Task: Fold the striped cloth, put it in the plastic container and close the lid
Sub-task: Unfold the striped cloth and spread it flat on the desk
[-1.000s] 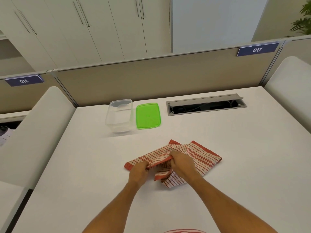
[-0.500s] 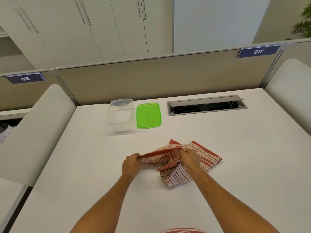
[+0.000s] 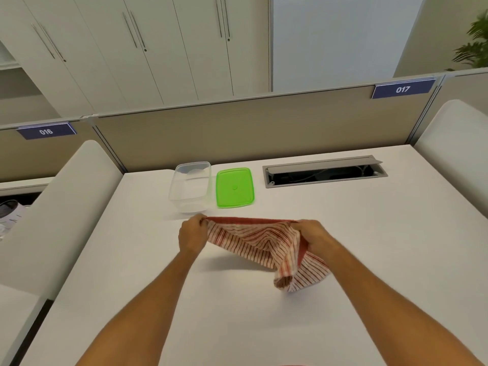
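Folding barely begun: cloth (image 3: 260, 247) is pinched taut by left hand (image 3: 192, 235) and right hand (image 3: 314, 237); container (image 3: 190, 186) lies empty, lid (image 3: 234, 187) off beside it.

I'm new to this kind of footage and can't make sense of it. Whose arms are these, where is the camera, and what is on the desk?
There is no machine: a person wears a camera on the head, looking down at their own arms. The left hand and right hand each grip a top corner of the striped cloth, holding it stretched and lifted above the white desk. Behind it stand an empty clear plastic container and, beside it, its green lid, lying off the container. Right of the lid is an open cable slot.
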